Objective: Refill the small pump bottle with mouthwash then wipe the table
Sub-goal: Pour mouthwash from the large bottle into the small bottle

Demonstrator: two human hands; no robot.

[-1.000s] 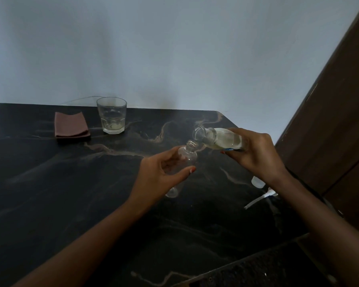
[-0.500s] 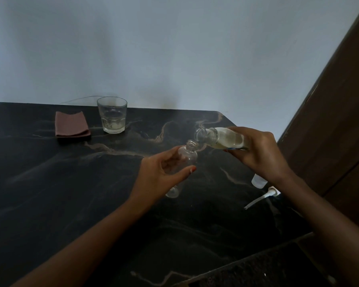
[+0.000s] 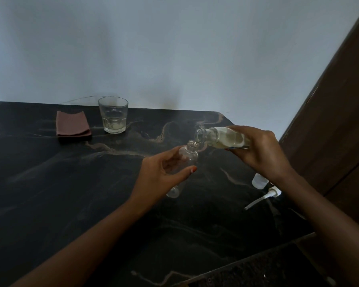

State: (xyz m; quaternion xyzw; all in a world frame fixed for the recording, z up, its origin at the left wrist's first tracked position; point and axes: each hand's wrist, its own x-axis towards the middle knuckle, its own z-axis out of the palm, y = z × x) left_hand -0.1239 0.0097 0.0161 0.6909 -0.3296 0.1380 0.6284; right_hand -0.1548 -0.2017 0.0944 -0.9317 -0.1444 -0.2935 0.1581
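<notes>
Brown folded cloth (image 3: 73,124) lies at the far left of the black marbled table (image 3: 39,183), near the wall. Just to its right stands a clear glass (image 3: 113,114) with a little pale liquid at the bottom, close to the cloth but apart from it.

Toward the middle, the left hand (image 3: 162,175) wraps its thumb and fingers round the small pump bottle (image 3: 187,160), which is clear, uncapped and tilted with its neck up and to the right. Whether its base touches the table cannot be told.

Right above that open neck is the mouth of the mouthwash bottle (image 3: 224,137), tipped almost level and part full of pale liquid. The right hand (image 3: 261,152) grips its body, fingers curled over the top.

Below that wrist, on the table, sit a small white cap (image 3: 259,180) and, just beside it, the white pump head (image 3: 272,192) with its tube lying flat. Dark wooden panelling (image 3: 336,121) fills the right edge.
</notes>
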